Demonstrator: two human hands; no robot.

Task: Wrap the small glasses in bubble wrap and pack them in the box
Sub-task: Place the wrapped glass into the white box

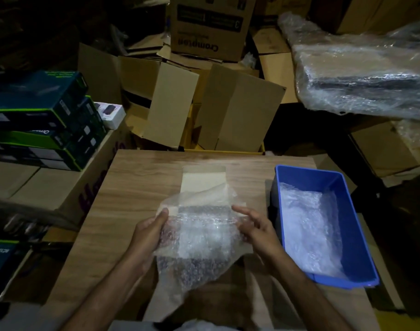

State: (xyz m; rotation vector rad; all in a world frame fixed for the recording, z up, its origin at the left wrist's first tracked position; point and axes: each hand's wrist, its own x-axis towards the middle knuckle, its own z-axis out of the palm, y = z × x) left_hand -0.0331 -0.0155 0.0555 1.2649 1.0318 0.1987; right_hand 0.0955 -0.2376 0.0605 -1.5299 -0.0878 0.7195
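Observation:
A sheet of bubble wrap (199,235) is held above the wooden table (132,187) in front of me. My left hand (148,237) grips its left edge, thumb on top. At the sheet's right edge, my right hand (254,229) touches it with its fingers spread. Under and behind the wrap lies a small open cardboard box (203,180) with its flap raised. No glass shows plainly; the wrap hides whatever is inside it. A blue plastic bin (347,225) to the right holds more bubble wrap (309,230).
Open and flattened cardboard cartons (204,108) pile up behind the table. Stacked green and dark product boxes (41,120) stand at the left. A large plastic-wrapped bundle (361,75) sits at the back right.

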